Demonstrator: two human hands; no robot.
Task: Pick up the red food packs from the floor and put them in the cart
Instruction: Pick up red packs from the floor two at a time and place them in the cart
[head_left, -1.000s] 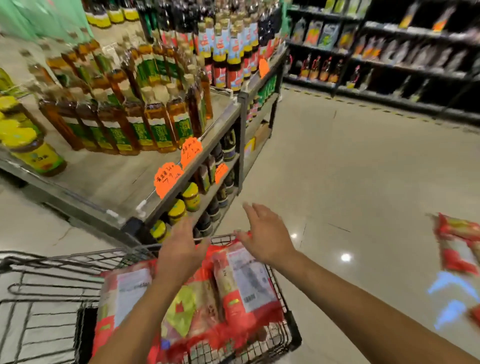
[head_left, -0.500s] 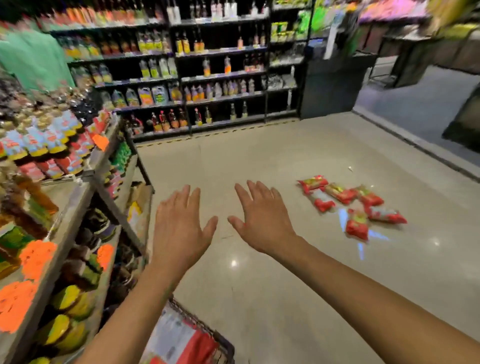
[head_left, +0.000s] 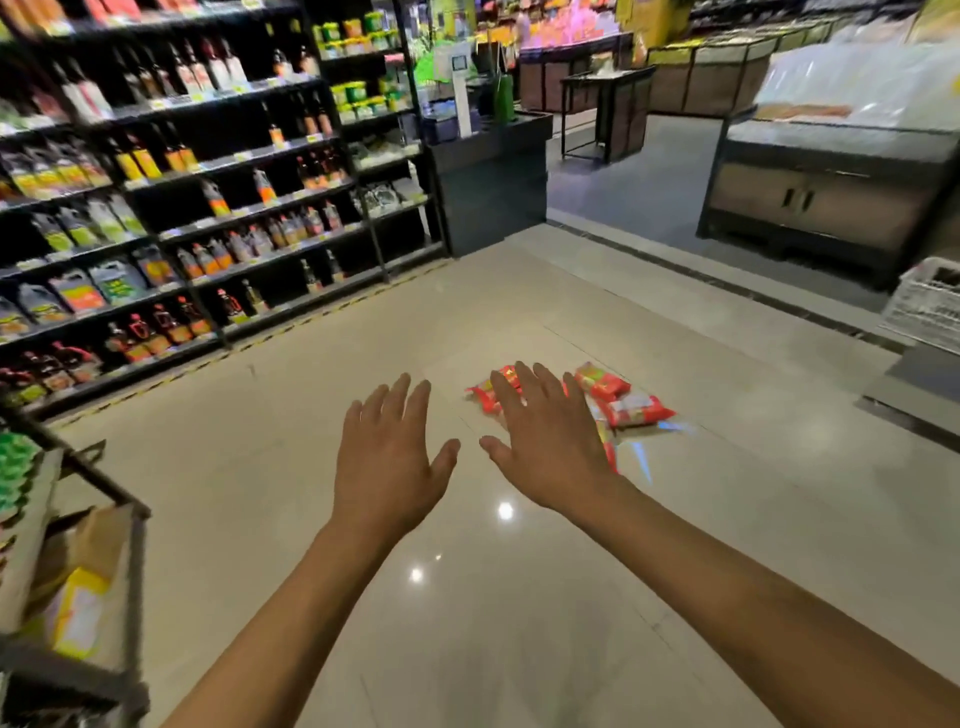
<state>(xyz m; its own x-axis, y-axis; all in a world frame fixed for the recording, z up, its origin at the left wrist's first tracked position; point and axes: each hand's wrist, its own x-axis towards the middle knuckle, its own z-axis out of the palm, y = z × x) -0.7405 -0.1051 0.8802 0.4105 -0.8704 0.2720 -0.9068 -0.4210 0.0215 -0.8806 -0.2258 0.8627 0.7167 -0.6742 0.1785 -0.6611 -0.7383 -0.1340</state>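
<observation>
Left hand (head_left: 387, 467), right hand (head_left: 550, 447) (both spread) over floor (head_left: 260, 493), red packs (head_left: 639, 408) beyond.

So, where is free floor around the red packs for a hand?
Bare floor lies between the red food packs and the bottle shelves, and between the packs and the white crate. The packs themselves lie bunched together.

To your left you have dark shelves (head_left: 270, 193) lined with bottles (head_left: 140, 332), with a dark counter (head_left: 493, 197) beside their far end. At your right, a white crate (head_left: 927, 306) sits near a long cabinet (head_left: 821, 202).
</observation>
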